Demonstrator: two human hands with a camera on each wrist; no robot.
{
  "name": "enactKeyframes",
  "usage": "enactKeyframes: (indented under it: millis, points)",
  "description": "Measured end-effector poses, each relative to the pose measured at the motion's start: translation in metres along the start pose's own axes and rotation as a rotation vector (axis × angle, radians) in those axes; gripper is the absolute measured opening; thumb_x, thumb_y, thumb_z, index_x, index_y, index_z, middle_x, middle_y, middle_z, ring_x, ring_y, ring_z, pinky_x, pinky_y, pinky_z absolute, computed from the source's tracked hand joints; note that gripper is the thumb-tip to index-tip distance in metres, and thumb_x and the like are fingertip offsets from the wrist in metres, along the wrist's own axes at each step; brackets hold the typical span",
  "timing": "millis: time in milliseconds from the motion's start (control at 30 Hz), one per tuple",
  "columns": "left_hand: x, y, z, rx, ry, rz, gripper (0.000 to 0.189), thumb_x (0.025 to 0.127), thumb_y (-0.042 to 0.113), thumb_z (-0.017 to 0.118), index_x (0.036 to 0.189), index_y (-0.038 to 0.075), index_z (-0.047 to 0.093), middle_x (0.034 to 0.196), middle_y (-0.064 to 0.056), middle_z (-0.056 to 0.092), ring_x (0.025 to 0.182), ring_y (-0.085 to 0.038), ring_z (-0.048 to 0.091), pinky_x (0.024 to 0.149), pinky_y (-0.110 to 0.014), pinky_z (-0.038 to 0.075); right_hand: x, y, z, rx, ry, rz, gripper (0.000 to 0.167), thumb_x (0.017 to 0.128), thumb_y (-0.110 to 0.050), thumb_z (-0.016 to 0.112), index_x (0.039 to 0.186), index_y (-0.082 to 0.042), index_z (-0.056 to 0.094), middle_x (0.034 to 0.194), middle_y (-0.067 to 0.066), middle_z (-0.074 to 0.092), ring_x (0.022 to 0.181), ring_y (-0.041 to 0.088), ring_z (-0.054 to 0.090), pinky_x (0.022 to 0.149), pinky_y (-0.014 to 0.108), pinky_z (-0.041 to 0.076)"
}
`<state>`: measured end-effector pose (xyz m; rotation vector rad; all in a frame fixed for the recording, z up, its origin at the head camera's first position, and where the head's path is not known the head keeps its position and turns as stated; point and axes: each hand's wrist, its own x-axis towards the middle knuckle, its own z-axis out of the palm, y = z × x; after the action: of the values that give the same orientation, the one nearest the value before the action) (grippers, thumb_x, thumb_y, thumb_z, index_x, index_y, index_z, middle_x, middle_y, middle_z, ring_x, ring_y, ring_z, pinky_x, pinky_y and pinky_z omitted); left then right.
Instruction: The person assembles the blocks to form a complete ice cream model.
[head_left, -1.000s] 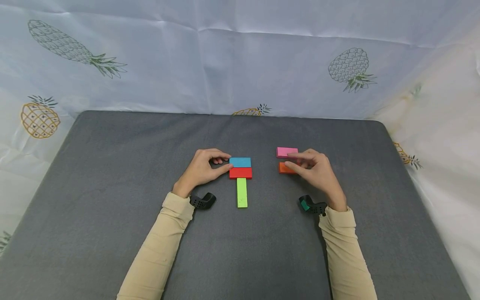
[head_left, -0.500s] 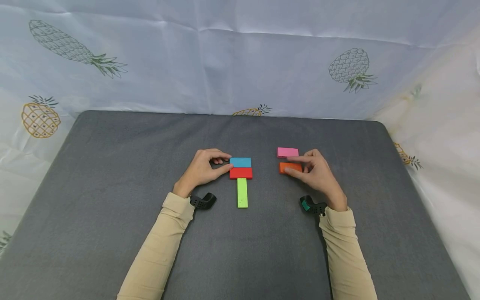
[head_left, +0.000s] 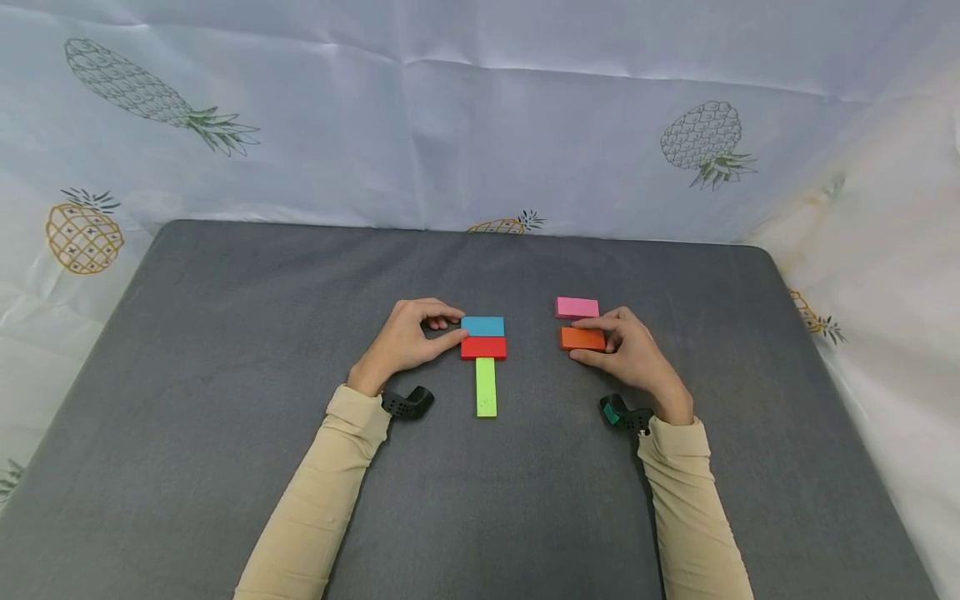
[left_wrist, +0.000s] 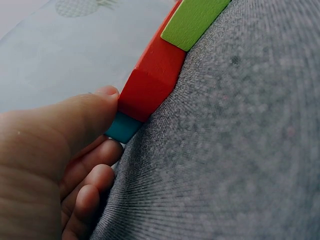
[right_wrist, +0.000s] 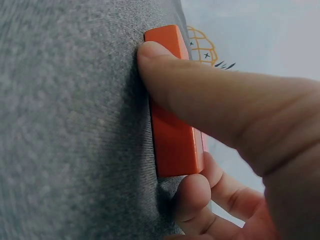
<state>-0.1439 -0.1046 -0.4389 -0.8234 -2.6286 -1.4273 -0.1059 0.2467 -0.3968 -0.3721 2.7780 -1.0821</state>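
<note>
My head feed is backed by a pale hanging cloth (head_left: 450, 125) printed with pineapples (head_left: 701, 137), and below it spreads the grey, cloth-covered desk (head_left: 495, 500). Two tan sleeves (head_left: 315, 500) reach in from the near side, with black wrist mounts (head_left: 407, 403) showing beside them. I have the right hand (head_left: 637, 354) holding the orange block (head_left: 576, 337) on the desk in a narrow grip: my right wrist feed shows the thumb across its near face, and from the head I see the index finger along its far side. The left hand (head_left: 407, 335) pinches at the left end of the blue block (head_left: 484, 326), index finger at the far corner and thumb where blue meets the red block (head_left: 483, 347); its other fingers curl inward. Blue and red lie long side to long side, touching, blue farther off. From the middle of the red one's near edge, the lime-green block (head_left: 486, 387) points back between the sleeves, touching it. The pink block (head_left: 577, 307) lies just beyond the orange one, near but apart, roughly parallel.
</note>
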Motion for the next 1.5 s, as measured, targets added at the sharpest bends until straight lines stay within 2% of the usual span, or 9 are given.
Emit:
enactKeyframes:
  millis: [533, 833, 1067, 1233, 1500]
  points:
    - [0.000, 0.001, -0.001, 0.004, 0.001, 0.003, 0.025, 0.089, 0.018, 0.081, 0.110, 0.006, 0.079, 0.101, -0.008, 0.076, 0.081, -0.016, 0.063, 0.076, -0.029, 0.053, 0.002, 0.000, 0.001, -0.041, 0.020, -0.036, 0.040, 0.085, -0.008, 0.084, 0.123, -0.003, 0.073, 0.106, 0.020, 0.060, 0.077, 0.020, 0.044, 0.067, 0.026, 0.040]
    - [0.000, 0.001, 0.000, 0.005, 0.001, -0.009, 0.025, 0.088, 0.018, 0.081, 0.110, 0.006, 0.079, 0.101, -0.008, 0.076, 0.081, -0.016, 0.063, 0.076, -0.029, 0.053, 0.004, -0.011, -0.001, -0.064, 0.042, -0.070, 0.040, 0.085, -0.011, 0.084, 0.123, -0.005, 0.073, 0.103, 0.020, 0.058, 0.077, 0.020, 0.046, 0.068, 0.026, 0.040]
    - [0.000, 0.001, 0.001, 0.004, -0.004, -0.004, 0.024, 0.089, 0.018, 0.081, 0.110, 0.006, 0.079, 0.101, -0.008, 0.076, 0.082, -0.016, 0.063, 0.076, -0.029, 0.053, 0.014, -0.022, -0.001, -0.068, 0.040, -0.064, 0.043, 0.084, -0.010, 0.084, 0.125, -0.002, 0.072, 0.103, 0.020, 0.058, 0.077, 0.021, 0.047, 0.067, 0.026, 0.041]
    - [-0.001, 0.000, 0.000, 0.009, -0.004, -0.003, 0.025, 0.089, 0.018, 0.080, 0.110, 0.006, 0.079, 0.101, -0.008, 0.076, 0.081, -0.015, 0.063, 0.076, -0.029, 0.053, 0.023, -0.028, 0.001, -0.054, 0.043, -0.064, 0.045, 0.084, -0.009, 0.084, 0.127, -0.002, 0.072, 0.107, 0.021, 0.059, 0.083, 0.025, 0.049, 0.072, 0.029, 0.042]
    - [0.000, 0.002, -0.001, 0.007, -0.004, 0.005, 0.025, 0.088, 0.018, 0.081, 0.110, 0.005, 0.079, 0.103, -0.008, 0.076, 0.082, -0.016, 0.064, 0.077, -0.028, 0.054, 0.033, -0.038, 0.004, -0.033, 0.044, -0.061, 0.039, 0.086, -0.012, 0.083, 0.123, -0.003, 0.074, 0.110, 0.022, 0.059, 0.084, 0.027, 0.046, 0.074, 0.033, 0.040]
